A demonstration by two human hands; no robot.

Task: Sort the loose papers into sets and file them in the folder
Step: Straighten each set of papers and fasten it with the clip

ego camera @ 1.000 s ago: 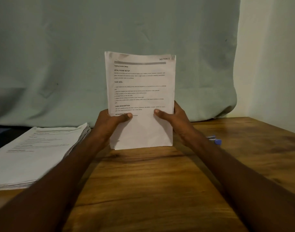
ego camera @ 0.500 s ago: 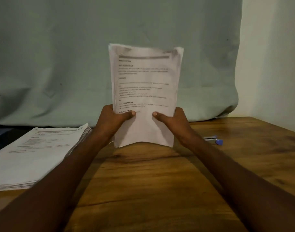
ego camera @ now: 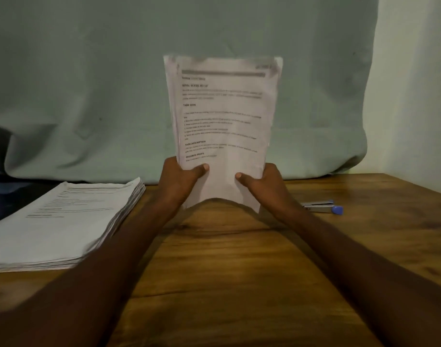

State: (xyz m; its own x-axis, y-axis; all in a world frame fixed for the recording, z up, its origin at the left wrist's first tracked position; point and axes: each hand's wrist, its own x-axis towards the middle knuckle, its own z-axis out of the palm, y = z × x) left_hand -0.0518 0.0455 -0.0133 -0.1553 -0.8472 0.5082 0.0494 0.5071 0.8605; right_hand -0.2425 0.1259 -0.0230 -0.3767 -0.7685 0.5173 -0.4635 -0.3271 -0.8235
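Two bare hands grip an upright set of white printed papers (ego camera: 223, 126) above the brown wooden table (ego camera: 239, 271): the left hand (ego camera: 182, 181) and right hand (ego camera: 264, 184) each curl round a lower side edge, thumbs on the front page. Leftward lies a thick stack of white printed sheets (ego camera: 62, 221); a silver stapler with a blue tip (ego camera: 322, 206) lies rightward.

Table (ego camera: 239, 284) wood, grained, slight sheen; sheaf (ego camera: 224, 116) matt paper; backdrop (ego camera: 89, 71) matt cloth.
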